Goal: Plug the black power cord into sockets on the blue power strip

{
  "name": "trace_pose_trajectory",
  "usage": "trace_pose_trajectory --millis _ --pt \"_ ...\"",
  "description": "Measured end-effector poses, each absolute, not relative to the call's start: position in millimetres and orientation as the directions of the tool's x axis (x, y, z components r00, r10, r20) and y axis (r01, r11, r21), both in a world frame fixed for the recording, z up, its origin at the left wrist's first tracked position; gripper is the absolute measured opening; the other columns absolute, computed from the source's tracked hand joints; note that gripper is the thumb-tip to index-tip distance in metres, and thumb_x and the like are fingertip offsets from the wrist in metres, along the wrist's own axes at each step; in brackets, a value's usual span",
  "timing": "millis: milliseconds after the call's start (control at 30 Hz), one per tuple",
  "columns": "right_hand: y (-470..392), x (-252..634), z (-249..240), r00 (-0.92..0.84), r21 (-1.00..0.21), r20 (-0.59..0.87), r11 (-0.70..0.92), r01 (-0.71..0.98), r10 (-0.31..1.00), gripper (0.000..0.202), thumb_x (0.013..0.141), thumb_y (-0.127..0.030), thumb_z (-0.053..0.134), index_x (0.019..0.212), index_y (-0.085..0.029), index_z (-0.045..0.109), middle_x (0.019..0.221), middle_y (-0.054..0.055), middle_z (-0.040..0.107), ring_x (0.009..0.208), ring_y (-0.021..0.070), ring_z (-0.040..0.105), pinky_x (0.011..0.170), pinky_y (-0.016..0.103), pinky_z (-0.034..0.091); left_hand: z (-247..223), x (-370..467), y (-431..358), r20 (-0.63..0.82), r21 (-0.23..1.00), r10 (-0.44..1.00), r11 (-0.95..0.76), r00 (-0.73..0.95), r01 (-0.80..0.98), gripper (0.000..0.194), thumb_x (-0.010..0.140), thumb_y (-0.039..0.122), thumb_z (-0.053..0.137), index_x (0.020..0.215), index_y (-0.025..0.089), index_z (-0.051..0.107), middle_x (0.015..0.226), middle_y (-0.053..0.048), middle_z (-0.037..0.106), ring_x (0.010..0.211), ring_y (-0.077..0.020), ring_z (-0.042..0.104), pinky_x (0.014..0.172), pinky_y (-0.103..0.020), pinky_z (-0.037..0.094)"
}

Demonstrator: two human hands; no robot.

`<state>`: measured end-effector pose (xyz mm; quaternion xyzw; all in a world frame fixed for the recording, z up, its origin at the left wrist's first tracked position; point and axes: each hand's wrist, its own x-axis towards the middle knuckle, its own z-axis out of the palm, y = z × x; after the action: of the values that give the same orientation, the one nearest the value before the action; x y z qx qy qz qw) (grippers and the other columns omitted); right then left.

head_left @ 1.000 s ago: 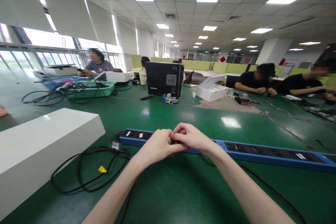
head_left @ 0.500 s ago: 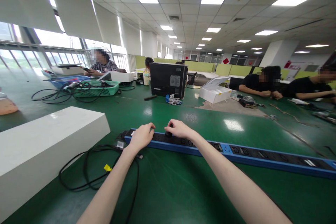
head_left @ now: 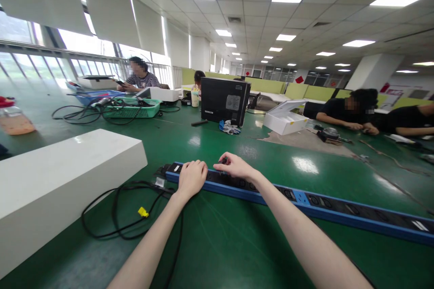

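A long blue-edged black power strip [head_left: 305, 207] lies across the green table in front of me. Over its left end my left hand [head_left: 193, 176] is closed, fingers wrapped across the top and pressed against it. My right hand [head_left: 235, 165] pinches a small black plug [head_left: 223, 161] right above the sockets, just right of my left hand. The plug looks tilted; whether its pins touch a socket I cannot tell. A looped black cable [head_left: 117, 216] with a yellow tag [head_left: 143, 212] lies left of my left forearm.
A long white box [head_left: 74, 158] takes up the left side. Farther back are a green basket [head_left: 142, 108] of cables, a black computer case [head_left: 222, 99], gloves [head_left: 229, 127], an open white carton [head_left: 286, 122] and a jar [head_left: 15, 119]. Other people sit around the table.
My left hand has closed down onto the strip. The plug in my right hand has tilted and come up a little. The whole view has shifted, so things appear farther right.
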<state>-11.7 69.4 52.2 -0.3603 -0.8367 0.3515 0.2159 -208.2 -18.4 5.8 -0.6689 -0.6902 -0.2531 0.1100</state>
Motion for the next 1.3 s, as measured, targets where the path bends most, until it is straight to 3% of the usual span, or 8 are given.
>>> trace_pose_trajectory --millis 133,300,533,767,1300 --pt "71.7 -10.2 42.4 -0.706 -0.807 0.133 0.490 0.331 0.696 0.054 0.080 -0.064 0.072 0.110 -0.021 0.062 0.078 0.000 0.066 0.068 0.0144 0.059 0.061 0.026 0.045 3.6 -208.0 -17.4 0.509 0.183 0.858 -0.028 -0.070 0.983 0.032 0.101 0.029 0.036 0.089 0.023 0.065 0.094 -0.006 0.069 0.092 -0.0200 0.061 0.089 -0.034 0.037" --pt "68.8 -3.6 32.9 -0.736 -0.811 0.242 0.548 0.204 0.632 0.047 0.087 -0.060 0.066 0.113 -0.021 0.061 0.084 -0.001 0.063 0.075 0.0137 0.056 0.069 0.026 0.045 2.5 -208.6 -16.6 0.516 0.170 0.855 -0.033 -0.061 0.985 0.032 0.101 0.029 0.037 0.089 0.023 0.066 0.093 -0.006 0.070 0.091 -0.0198 0.061 0.089 -0.034 0.037" --pt "63.9 7.7 40.1 -0.789 -0.680 0.287 0.696 0.232 0.543 0.042 0.093 -0.057 0.060 0.115 -0.022 0.061 0.080 -0.003 0.057 0.073 0.0137 0.052 0.068 0.025 0.041 2.0 -208.6 -15.3 0.522 0.162 0.851 -0.036 -0.054 0.986 0.032 0.101 0.029 0.037 0.089 0.023 0.066 0.092 -0.005 0.069 0.091 -0.0199 0.061 0.090 -0.034 0.038" --pt "70.4 8.4 50.6 -0.867 -0.549 0.226 0.793 0.263 0.444 0.032 0.095 -0.049 0.062 0.115 -0.024 0.064 0.082 -0.002 0.063 0.073 0.0141 0.057 0.068 0.025 0.041 -0.7 -204.7 -14.3 0.530 0.165 0.845 -0.030 -0.063 0.986 0.032 0.100 0.030 0.036 0.088 0.024 0.065 0.093 -0.005 0.069 0.092 -0.0206 0.060 0.091 -0.036 0.037" --pt "66.5 10.0 50.2 -0.877 -0.547 0.247 0.807 0.224 0.411 0.029 0.096 -0.045 0.061 0.114 -0.024 0.068 0.085 0.000 0.066 0.075 0.0150 0.059 0.070 0.025 0.043 2.6 -201.0 -15.3 0.534 0.178 0.842 -0.029 -0.072 0.984 0.033 0.100 0.029 0.036 0.087 0.024 0.066 0.092 -0.005 0.070 0.094 -0.0207 0.060 0.091 -0.035 0.038"
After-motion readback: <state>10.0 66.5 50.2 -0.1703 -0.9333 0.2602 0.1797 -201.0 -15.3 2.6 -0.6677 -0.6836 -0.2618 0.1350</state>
